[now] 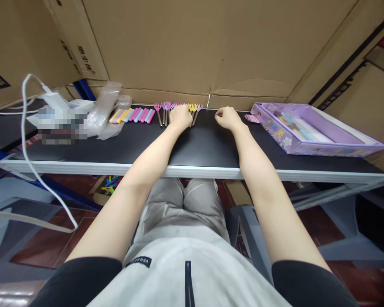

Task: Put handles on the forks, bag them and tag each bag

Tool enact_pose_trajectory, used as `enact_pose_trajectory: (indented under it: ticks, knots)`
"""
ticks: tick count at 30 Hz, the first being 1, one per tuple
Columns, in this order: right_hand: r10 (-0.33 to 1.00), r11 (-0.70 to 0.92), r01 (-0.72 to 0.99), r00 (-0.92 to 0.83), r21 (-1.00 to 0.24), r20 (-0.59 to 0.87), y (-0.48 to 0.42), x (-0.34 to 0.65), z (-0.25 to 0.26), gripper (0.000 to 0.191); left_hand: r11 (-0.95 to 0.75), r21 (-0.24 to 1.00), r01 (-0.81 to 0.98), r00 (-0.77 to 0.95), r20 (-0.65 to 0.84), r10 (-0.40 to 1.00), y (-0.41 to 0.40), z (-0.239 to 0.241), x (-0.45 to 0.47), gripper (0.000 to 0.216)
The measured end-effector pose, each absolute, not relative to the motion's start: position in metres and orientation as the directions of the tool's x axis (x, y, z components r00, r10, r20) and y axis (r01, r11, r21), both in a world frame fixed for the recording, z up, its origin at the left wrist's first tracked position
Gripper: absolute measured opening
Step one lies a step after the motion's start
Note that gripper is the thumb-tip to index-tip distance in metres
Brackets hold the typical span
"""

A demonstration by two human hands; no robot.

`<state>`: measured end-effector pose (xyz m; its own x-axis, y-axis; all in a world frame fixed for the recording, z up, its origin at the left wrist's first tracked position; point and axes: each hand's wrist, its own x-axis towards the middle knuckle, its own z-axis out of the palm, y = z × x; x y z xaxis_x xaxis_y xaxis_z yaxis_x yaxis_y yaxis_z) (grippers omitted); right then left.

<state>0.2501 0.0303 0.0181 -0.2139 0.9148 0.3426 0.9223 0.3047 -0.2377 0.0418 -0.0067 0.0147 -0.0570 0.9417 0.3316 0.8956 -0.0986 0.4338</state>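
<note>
My left hand is closed, its fingers curled down among a row of small claw-headed rods that look like back scratcher parts. Pink claw heads show on its left and yellow claw heads on its right, all on thin metal rods. The hand covers the middle of the row, and whatever its fingers grip is hidden. Farther right, my right hand rests near the tabletop in a loose fist, with nothing showing in it. Left of the rods lies a row of pink, yellow, blue and purple handles.
A purple display box holding wrapped items stands on the right of the black table. Clear plastic bags and a white cable are at left. Cardboard walls the back. Below sits a box of colourful pieces.
</note>
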Motion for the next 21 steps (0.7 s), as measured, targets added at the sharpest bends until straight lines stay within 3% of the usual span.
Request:
enact_pose_trajectory:
  ticks: [3, 7, 21]
  knots:
    - [0.911, 0.335, 0.902, -0.236, -0.274, 0.337, 0.029, 0.249, 0.016, 0.030, 0.030, 0.381, 0.924, -0.160, 0.316, 0.935, -0.006, 0.015, 0.028, 0.053]
    - [0.887, 0.424, 0.854, -0.326, -0.300, 0.325, 0.028, 0.238, 0.015, 0.028, 0.162, 0.325, 0.932, -0.233, 0.193, 0.953, -0.004, 0.012, 0.017, 0.056]
    - [0.884, 0.457, 0.825, -0.381, -0.332, 0.271, 0.015, 0.222, 0.017, 0.031, 0.198, 0.446, 0.873, -0.284, 0.133, 0.950, 0.015, 0.000, 0.009, 0.057]
